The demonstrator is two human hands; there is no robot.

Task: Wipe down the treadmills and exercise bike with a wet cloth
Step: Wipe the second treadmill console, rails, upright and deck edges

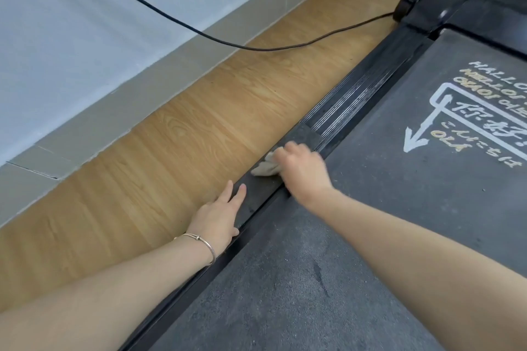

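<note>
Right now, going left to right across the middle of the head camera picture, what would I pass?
First the pale wall → grey skirting → wooden floor → treadmill's black side rail → dark running belt with white printed lettering.

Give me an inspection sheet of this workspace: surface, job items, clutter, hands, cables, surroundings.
Surface: black treadmill side rail, partly ribbed; grey belt beside it.
Job's things: pale cloth bunched on the rail.
Clutter: nothing seen.
Hands: right hand grips the cloth; left hand rests flat on the rail's edge.
Cables: black cable hangs past the wall, crosses the floor to the treadmill's front.
Surroundings: wood-look floor, pale wall, grey skirting.
</note>
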